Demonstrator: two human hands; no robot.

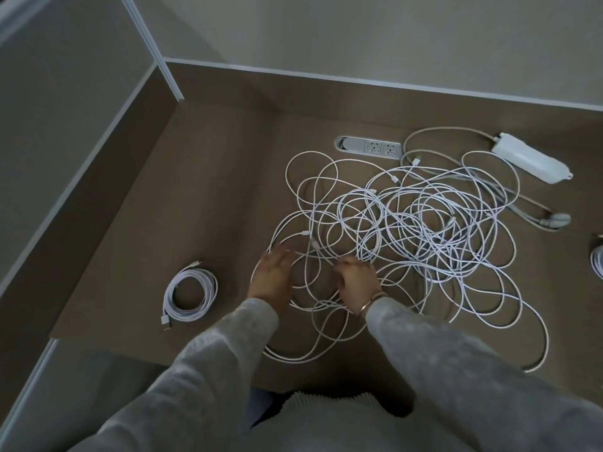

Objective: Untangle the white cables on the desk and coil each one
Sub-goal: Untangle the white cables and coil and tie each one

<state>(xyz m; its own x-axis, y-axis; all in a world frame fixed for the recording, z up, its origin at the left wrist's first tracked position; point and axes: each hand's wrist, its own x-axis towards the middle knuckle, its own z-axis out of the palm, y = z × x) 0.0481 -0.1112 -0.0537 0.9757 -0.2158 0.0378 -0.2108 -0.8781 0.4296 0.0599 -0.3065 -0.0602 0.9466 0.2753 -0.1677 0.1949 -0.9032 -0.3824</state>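
One big tangle of white cables (pixel 408 230) sprawls mid-counter (pixel 202 197); one coiled cable (pixel 190 294) lies well left, another coil (pixel 596 261) shows at the right edge. Two hands work its near edge: left hand (pixel 272 272) blurred, grip unclear; right hand (pixel 355 282) pinches a strand
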